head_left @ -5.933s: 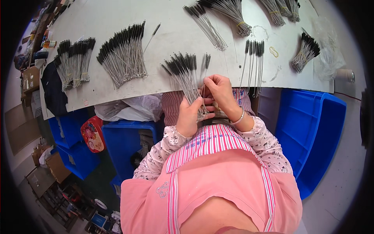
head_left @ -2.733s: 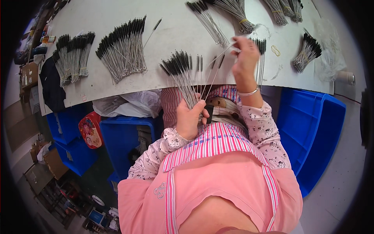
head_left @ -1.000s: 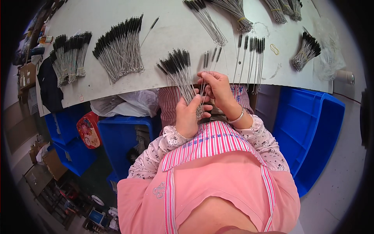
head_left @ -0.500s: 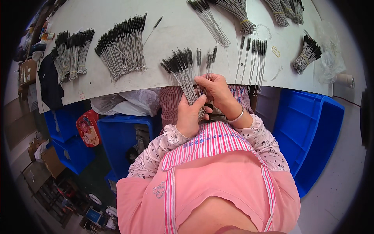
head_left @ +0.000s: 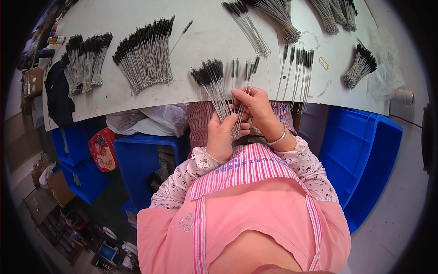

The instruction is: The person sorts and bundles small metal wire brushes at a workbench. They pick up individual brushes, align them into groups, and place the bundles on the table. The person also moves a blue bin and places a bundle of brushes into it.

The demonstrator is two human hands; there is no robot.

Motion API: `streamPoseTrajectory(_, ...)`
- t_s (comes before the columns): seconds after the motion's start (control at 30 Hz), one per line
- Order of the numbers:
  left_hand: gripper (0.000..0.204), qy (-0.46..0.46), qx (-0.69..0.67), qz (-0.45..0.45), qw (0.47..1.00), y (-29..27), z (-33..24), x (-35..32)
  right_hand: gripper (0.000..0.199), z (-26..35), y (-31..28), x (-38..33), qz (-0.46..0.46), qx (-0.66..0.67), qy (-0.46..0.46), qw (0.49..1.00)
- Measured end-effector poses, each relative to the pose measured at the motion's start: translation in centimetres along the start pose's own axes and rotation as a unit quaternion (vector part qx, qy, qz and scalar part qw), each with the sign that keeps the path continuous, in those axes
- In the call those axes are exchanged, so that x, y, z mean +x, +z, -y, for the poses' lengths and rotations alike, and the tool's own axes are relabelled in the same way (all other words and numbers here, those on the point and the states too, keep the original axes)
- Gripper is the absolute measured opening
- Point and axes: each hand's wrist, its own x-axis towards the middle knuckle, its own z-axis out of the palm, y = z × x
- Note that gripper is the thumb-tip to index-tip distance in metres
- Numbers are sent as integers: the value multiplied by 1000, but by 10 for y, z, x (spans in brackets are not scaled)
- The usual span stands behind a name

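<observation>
The left hand (head_left: 221,137) clasped fanned, black-bristled, silver-wire brushes (head_left: 213,84); the right hand (head_left: 258,108) pinched thin stems (head_left: 233,83) between its fingers.

My left hand (head_left: 221,138) clasps a fanned bundle of thin wire brushes (head_left: 212,72), black bristles pointing away from me (looped ends gathered at my fingers); several separate brushes (head_left: 251,69) spread by my right hand (head_left: 259,107).

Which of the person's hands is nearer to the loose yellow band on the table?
Right. The right hand sits left of and below the loose yellow band in the picture; the left hand, holding the brush bundle, is farther left and lower.
</observation>
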Motion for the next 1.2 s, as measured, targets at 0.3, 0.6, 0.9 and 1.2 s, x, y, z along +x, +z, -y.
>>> streamPoseTrajectory(0.3, 21, -24, -14, -24, 999, 0, -1, 0, 16, 1, -3, 3, 2, -16, -4, 1000)
streamPoseTrajectory(0.6, 20, -7, 1, -46, 999, 1, 1, 0, 16, 1, -1, 1, 1, -12, -11, 1000)
streamPoseTrajectory(0.9, 17, 0, -16, -44, 999, 10, -2, -2, 22, -6, -3, 8, -32, -4, -36, 999)
streamPoseTrajectory(1.2, 18, -14, -3, -37, 999, 1, 2, -1, 21, 16, 6, -2, -12, -118, -52, 992)
